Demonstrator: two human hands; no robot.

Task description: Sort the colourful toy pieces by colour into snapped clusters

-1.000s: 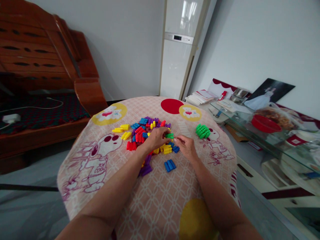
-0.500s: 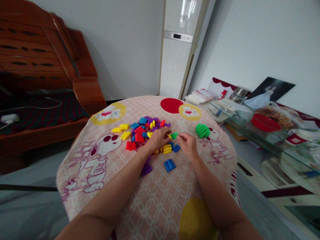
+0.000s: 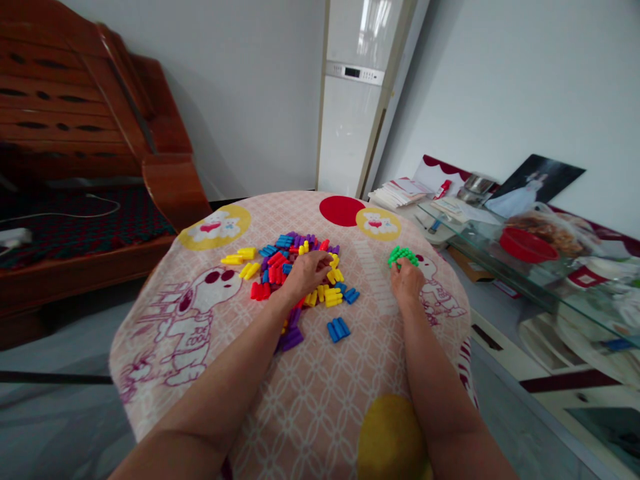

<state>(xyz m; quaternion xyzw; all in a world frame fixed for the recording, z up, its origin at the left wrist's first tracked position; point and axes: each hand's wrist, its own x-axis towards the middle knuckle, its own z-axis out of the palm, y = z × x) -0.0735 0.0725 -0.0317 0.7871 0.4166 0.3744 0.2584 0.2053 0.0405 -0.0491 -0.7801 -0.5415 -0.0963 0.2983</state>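
Over a loose pile of red, blue, purple and yellow plastic building blocks [image 3: 277, 275], my left hand [image 3: 310, 272] hovers with its fingers loosely apart. Yellow blocks [image 3: 336, 268] lie just beyond its fingertips. To the right, my right hand [image 3: 407, 280] is at a cluster of green building blocks [image 3: 401, 253]. Its fingers are pinched on a green block at the near side, and the hand hides part of the cluster. A blue block [image 3: 339, 329] lies apart, nearer to me.
A patterned cloth [image 3: 320, 400] covers the round table. On the right stands a glass-topped cabinet [image 3: 470, 253] with papers, a red bowl [image 3: 530, 245] and a photo. A wooden bench [image 3: 170, 167] is at the left, a tall white appliance [image 3: 350, 127] behind.
My right hand has moved right from the pile to the green cluster, taking a green block along. My left hand has stayed over the pile, its fingers now off the green block.
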